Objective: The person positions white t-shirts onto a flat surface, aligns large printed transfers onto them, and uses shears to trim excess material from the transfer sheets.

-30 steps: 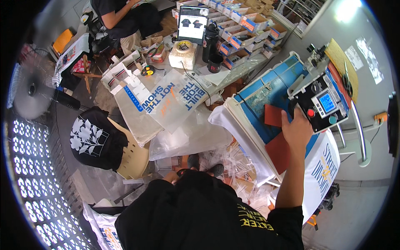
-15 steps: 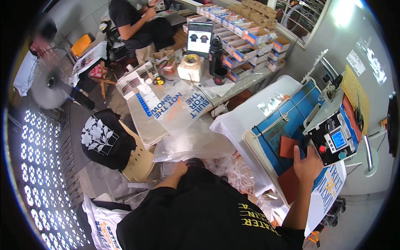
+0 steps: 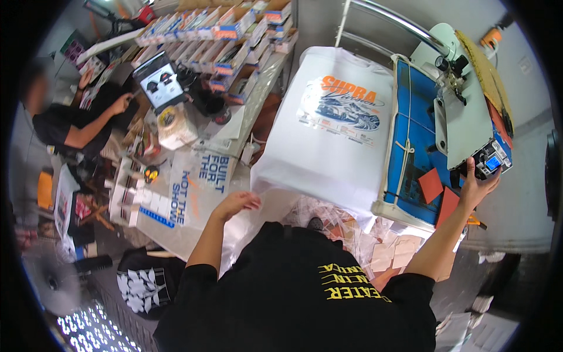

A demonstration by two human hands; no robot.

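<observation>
My right hand [image 3: 480, 186] grips the front end of a heat press, just below its black control box [image 3: 489, 159] with a lit blue screen. The press's pale upper plate [image 3: 469, 126] is swung out to the right, over a blue surface [image 3: 410, 117]. Left of it, a white T-shirt [image 3: 287, 141] lies spread out, with an orange and blue printed design [image 3: 346, 105] on its front. Glare on the design suggests clear film. My left hand [image 3: 237, 204] hovers near the shirt's lower left corner, fingers loosely extended, holding nothing.
Reddish-brown square pads [image 3: 431, 185] lie on the blue surface. A table at left bears a laptop [image 3: 158, 81], printed transfer sheets [image 3: 199, 182] and stacked boxes [image 3: 234, 29]. Another person [image 3: 88, 126] sits beyond it. A black cap-like item [image 3: 143, 284] is at lower left; crumpled plastic covers the floor.
The view has turned right, bringing the whole T-shirt into sight. The press's upper plate has moved right with my right hand on it. My left hand has risen from beside my body.
</observation>
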